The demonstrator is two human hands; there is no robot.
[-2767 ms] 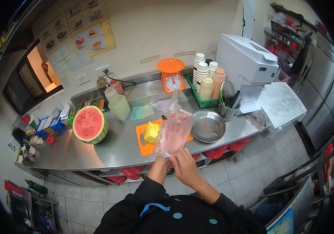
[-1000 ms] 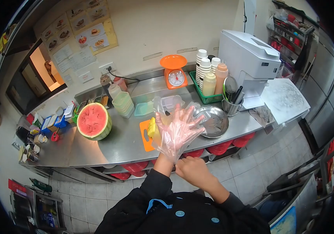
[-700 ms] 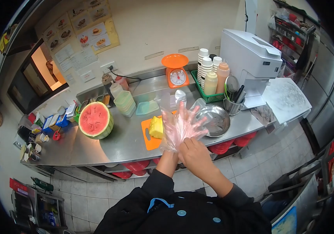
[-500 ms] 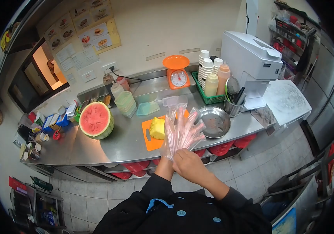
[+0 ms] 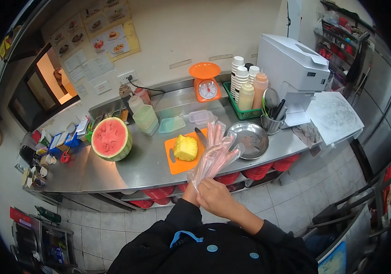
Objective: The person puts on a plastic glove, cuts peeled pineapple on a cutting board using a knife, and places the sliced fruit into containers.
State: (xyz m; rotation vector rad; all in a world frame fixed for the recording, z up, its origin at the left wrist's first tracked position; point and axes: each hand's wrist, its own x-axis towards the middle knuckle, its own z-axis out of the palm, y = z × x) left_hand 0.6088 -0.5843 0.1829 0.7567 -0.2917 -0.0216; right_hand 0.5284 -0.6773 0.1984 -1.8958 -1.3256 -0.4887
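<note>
My left hand is inside a loose clear plastic glove, its fingers stretched out and somewhat apart above the counter's front edge. With closed fingers, my right hand grips the glove's cuff at the left wrist. Behind the gloved hand lies an orange cutting board carrying a peeled pineapple piece. A knife rests on the board, partly hidden by the gloved fingers. Just right of the fingers sits a round metal pan.
A cut watermelon stands on the steel counter at left. Plastic containers, an orange scale, and a green basket of cups and bottles line the back. A white machine stands at right; red bundles sit below.
My gloved left hand has tilted to the right and its fingers have drawn closer together, uncovering more of the pineapple and the knife. My right hand has shifted slightly down, still gripping the cuff.
</note>
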